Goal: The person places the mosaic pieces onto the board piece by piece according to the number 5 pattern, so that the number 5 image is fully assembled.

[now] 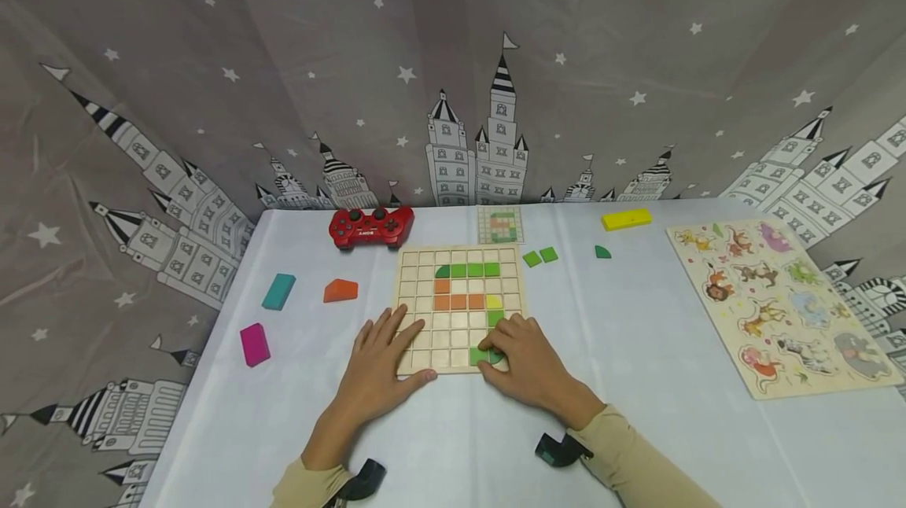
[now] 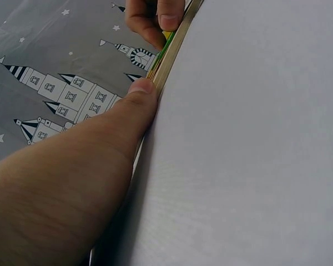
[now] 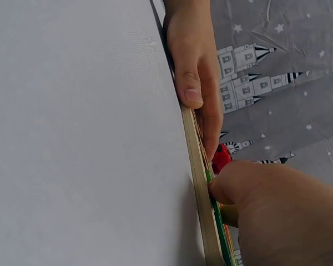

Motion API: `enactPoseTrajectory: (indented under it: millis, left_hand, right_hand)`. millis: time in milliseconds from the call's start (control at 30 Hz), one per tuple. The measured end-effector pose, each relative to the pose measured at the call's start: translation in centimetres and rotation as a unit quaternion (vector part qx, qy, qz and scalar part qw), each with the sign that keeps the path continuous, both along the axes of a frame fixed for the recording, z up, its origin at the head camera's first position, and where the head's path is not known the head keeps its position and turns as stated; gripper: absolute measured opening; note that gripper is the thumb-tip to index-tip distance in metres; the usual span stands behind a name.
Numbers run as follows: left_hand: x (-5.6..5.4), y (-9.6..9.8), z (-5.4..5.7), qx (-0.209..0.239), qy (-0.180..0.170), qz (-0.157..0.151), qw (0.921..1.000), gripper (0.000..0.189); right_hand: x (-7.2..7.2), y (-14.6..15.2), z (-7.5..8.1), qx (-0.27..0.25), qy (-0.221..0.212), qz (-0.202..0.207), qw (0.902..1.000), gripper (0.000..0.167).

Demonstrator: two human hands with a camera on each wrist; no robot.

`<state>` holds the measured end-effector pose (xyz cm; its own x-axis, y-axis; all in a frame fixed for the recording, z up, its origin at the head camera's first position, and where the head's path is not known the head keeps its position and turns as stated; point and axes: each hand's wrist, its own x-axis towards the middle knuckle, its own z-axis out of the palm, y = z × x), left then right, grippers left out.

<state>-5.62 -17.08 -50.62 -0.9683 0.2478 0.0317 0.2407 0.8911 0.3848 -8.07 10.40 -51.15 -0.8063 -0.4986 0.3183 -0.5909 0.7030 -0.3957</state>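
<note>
A wooden grid board (image 1: pixel 418 339) lies on the white table, with green, orange and yellow tiles in some of its cells. My left hand (image 1: pixel 378 366) rests on the board's left side, fingers spread and thumb at the near edge. At the near right corner, my right hand (image 1: pixel 527 362) pinches a green square tile (image 1: pixel 479 355) between thumb and curled fingers, at the board's surface. A darker green piece (image 1: pixel 498 355) shows partly under that hand. In the right wrist view, the right thumb (image 3: pixel 225 188) touches the green tile edge.
Beyond the board stands a small pattern card (image 1: pixel 500 225), near two loose green tiles (image 1: pixel 540 256) and a green quarter-round piece (image 1: pixel 602 252). A red game controller (image 1: pixel 371 227) and colored blocks (image 1: pixel 279 292) lie left. An animal puzzle board (image 1: pixel 786 311) and yellow block (image 1: pixel 626 219) lie right.
</note>
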Motion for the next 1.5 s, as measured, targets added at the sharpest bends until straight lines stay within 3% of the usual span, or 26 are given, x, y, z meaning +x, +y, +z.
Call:
enactPoseTrajectory:
  millis: [333,567,700,867,1000,1133,1300,1500]
  left_hand:
    - [-0.1,-0.1,-0.2,-0.002,0.001,-0.002,1.0000,0.084]
    - [0.0,-0.1,-0.3,-0.003,0.002,-0.002,1.0000,0.084]
    - [0.1,-0.1,-0.2,0.006,0.000,-0.003,1.0000,0.084]
    - [0.0,-0.1,-0.1,0.006,0.003,-0.001,1.0000,0.085]
    - [0.1,-0.2,-0.1,0.002,0.005,-0.004,1.0000,0.084]
    - [0.1,-0.1,-0.2,0.001,0.004,-0.003,1.0000,0.084]
    - [0.1,0.0,0.0,0.003,0.000,-0.004,1.0000,0.084]
    - [0.0,0.0,0.1,0.004,-0.003,-0.003,1.0000,0.084]
  right_hand:
    - [0.0,-0.1,-0.1,-0.001,-0.005,-0.004,1.0000,0.016]
    - [-0.6,0.6,0.4,0.006,-0.011,0.002,0.9999,0.031]
    - [-2.4,1.9,1.3,-0.007,-0.039,-0.017,0.9991,0.034]
    - [-6.3,4.8,2.2,-0.019,-0.080,-0.083,0.9932,0.038]
    - [-9.2,7.2,1.7,0.000,-0.113,-0.138,0.9839,0.047]
    - [-11.5,8.6,0.8,0.015,-0.148,-0.162,0.9754,0.056]
    - [-12.7,9.0,0.3,0.013,-0.172,-0.175,0.9694,0.053]
    - [-12.5,8.7,0.2,-0.012,-0.170,-0.196,0.9657,0.042]
